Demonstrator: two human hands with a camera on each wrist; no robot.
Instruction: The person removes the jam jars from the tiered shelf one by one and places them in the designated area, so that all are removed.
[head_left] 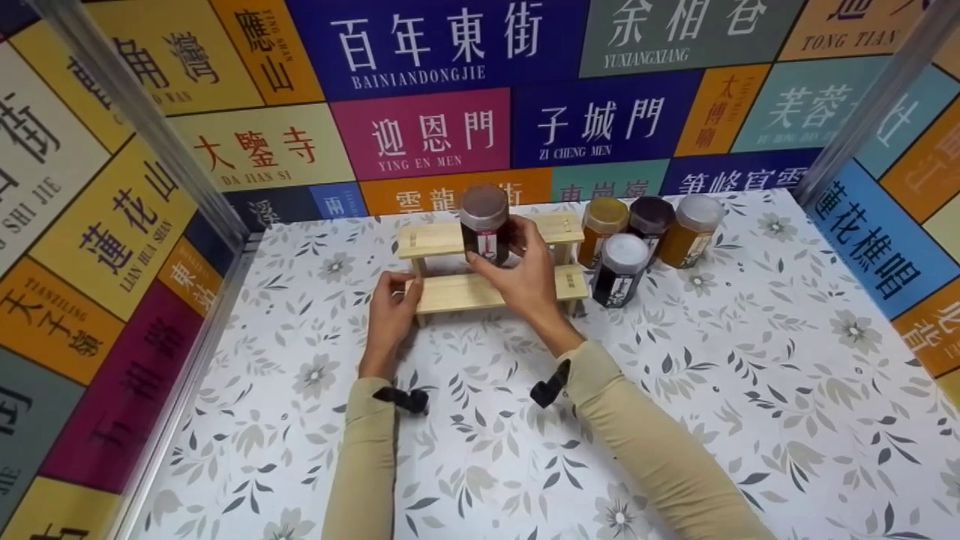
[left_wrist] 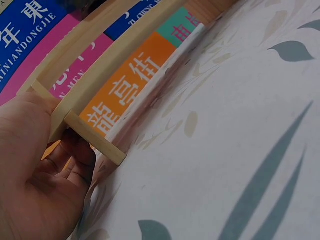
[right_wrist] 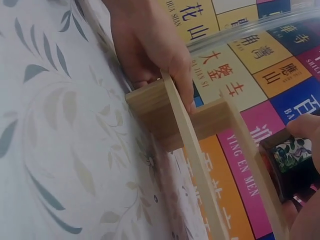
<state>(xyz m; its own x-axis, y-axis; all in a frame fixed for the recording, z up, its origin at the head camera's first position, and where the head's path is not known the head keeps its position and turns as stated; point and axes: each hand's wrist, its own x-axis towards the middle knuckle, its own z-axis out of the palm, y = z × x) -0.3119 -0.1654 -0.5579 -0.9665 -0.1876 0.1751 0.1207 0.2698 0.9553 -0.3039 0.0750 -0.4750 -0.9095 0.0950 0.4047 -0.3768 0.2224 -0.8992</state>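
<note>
A small two-step wooden rack (head_left: 465, 294) stands on the patterned table covering. At its left end my left hand (head_left: 391, 311) grips the lower step, thumb on top and fingers beneath, as the left wrist view shows. My right hand (head_left: 534, 283) holds a dark jar (head_left: 484, 210) with a cloudy lid, its fingers and thumb around the sides. The jar is upright, its base right at the upper step (right_wrist: 250, 155). In the right wrist view, a colourful label (right_wrist: 292, 156) shows on the jar, partly covered by the fingers.
Right of the rack stand several jars: an amber jar (head_left: 592, 244), a dark jar (head_left: 651, 217), another amber jar (head_left: 686, 244), and a black jar (head_left: 616, 289) with a white lid closest to me. Panels with coloured sign prints (head_left: 435, 135) rise behind the table and at both sides.
</note>
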